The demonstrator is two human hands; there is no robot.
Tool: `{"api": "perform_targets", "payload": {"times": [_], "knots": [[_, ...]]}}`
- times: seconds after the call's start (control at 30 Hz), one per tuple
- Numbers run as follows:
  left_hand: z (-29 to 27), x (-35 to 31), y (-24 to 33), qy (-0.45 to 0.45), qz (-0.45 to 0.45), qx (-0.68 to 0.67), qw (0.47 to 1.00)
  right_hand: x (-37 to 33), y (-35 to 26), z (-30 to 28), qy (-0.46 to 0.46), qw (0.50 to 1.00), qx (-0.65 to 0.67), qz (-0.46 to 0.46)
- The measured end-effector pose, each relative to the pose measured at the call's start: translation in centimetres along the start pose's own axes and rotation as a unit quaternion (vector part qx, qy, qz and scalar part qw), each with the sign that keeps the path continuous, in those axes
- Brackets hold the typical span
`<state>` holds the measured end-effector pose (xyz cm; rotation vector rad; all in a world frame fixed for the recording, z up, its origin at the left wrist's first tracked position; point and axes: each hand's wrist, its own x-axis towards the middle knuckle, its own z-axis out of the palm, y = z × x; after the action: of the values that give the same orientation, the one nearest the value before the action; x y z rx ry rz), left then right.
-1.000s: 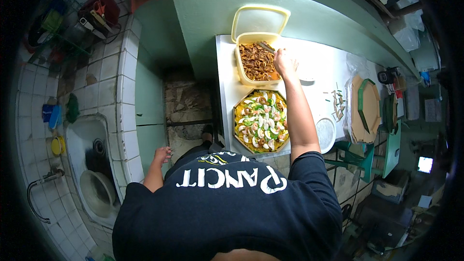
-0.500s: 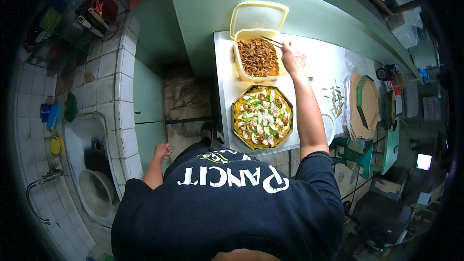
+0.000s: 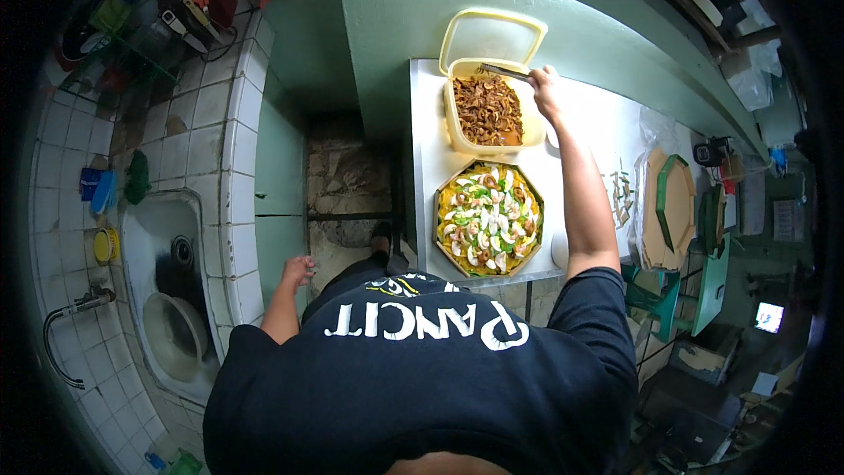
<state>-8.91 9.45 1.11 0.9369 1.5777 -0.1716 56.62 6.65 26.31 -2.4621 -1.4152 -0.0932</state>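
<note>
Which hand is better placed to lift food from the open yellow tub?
Probably the right hand: it holds the tongs over the yellow tub. The left hand is low beside the body, away from the table, with nothing visibly held.

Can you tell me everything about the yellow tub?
The tub looks like pale yellow plastic, squarish with rounded corners. It sits upright on the white table, its lid standing open behind. Brown strips fill much of it, with what looks like orange liquid in one corner. Tongs cross over its back part; whether they touch is unclear.
</note>
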Motion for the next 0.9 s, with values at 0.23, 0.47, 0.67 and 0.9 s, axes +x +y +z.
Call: {"api": "perform_targets", "payload": {"times": [0.23,0.47,0.67,0.9], "knots": [[2.9,-1.3,-2.8,-0.006,-0.011,0.024,1.0,-10.2,2.3,-6.0,0.021,0.987,0.11,0.119],[4.3,0.4,2.4,0.0,0.052,0.037,0.998,-26.7,4.6,-6.1,0.077,0.961,0.244,0.106],[6.5,-1.7,2.4,-0.024,0.034,0.086,0.995,-37.2,3.5,-4.7,0.017,0.941,0.261,0.216],[7.2,-1.4,1.9,-0.035,0.035,0.084,0.995,-37.5,2.2,-3.8,0.016,0.977,0.132,0.169]]}}
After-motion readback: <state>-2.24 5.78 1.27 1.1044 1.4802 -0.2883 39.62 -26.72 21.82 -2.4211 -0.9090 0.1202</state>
